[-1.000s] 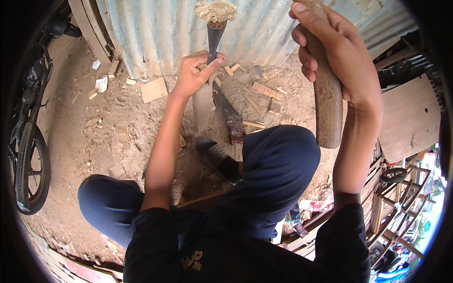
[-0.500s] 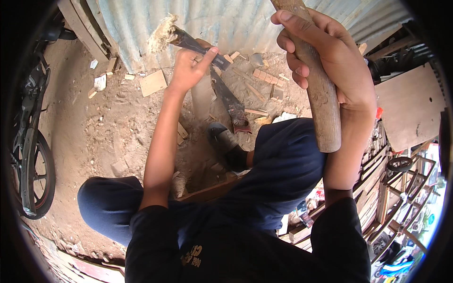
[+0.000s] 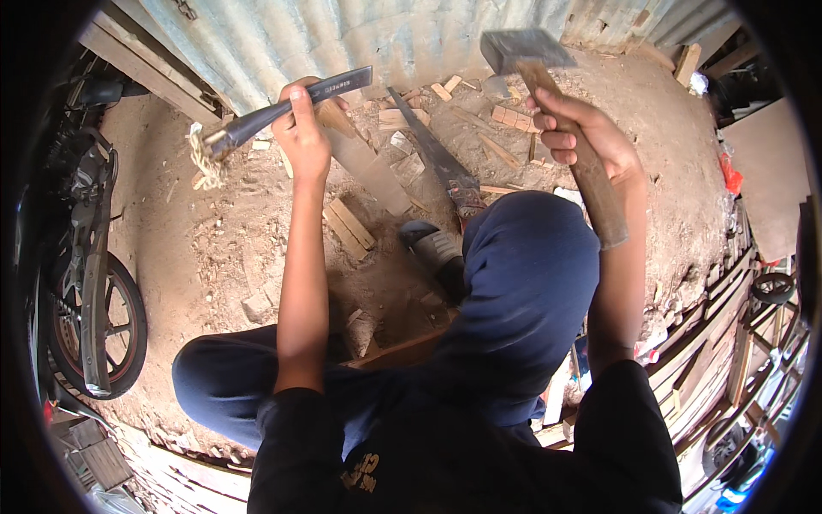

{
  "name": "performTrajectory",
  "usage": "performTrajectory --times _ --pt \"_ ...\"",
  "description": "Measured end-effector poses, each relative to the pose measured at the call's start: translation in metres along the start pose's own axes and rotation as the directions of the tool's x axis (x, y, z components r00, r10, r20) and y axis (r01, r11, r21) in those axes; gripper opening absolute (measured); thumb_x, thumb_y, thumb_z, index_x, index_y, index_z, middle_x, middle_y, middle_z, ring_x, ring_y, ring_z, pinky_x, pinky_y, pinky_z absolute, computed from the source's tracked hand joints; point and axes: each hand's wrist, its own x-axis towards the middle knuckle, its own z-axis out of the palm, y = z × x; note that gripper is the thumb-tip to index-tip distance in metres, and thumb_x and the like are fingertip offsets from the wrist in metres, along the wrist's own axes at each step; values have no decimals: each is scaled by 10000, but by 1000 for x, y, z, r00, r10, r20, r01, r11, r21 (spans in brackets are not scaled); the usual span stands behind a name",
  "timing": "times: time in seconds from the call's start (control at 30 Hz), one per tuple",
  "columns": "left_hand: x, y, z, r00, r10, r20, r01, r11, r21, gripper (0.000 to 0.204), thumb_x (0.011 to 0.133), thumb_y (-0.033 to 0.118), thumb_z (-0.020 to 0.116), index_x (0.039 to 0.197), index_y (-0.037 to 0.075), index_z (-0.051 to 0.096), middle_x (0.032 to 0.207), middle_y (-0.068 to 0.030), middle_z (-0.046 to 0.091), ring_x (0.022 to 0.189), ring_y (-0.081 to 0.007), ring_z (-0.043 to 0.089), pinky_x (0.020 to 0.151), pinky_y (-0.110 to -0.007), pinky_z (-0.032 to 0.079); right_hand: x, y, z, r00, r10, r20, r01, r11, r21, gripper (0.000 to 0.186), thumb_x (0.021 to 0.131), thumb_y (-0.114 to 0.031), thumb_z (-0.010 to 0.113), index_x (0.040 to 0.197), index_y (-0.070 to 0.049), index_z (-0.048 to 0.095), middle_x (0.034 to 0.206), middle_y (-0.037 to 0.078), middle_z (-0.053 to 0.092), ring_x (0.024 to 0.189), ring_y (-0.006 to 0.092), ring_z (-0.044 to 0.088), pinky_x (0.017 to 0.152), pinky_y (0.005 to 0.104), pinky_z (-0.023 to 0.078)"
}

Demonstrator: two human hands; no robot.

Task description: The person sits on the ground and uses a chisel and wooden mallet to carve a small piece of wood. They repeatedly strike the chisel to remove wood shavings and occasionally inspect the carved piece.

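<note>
Left grip (image 3: 305, 133) snug round one chisel (image 3: 256, 122), right grip (image 3: 591, 133) (likewise) round one wooden-handled tool (image 3: 598, 195)

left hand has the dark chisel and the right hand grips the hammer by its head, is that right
Not quite: the right hand grips the hammer by its wooden handle, not its head, as the head-camera view shows. The left hand does hold the dark chisel.

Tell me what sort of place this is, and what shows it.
Probably a makeshift woodworking yard: wood offcuts lie scattered on bare dirt ground, a corrugated metal wall stands just ahead, and a motorcycle is parked at the left.
</note>
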Motion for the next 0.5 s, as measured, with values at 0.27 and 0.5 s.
performTrajectory --times 0.27,0.5 --pt "2 0 -6 991 -68 -117 88 981 171 548 1108 421 369 984 -59 602 782 -189 702 678 -242 689 680 -361 577 -7 235 -102 890 354 -289 -175 848 500 171 931 -102 670 929 -72 502 723 -6 482 562 92 471 496 244 418" --pt "4 2 3 985 -163 -63 173 959 223 747 1074 558 335 1050 -109 670 776 -198 701 755 -267 691 739 -382 574 -68 380 -118 689 543 -480 -314 821 477 153 872 -126 652 951 -23 572 756 61 579 579 164 552 527 326 481"
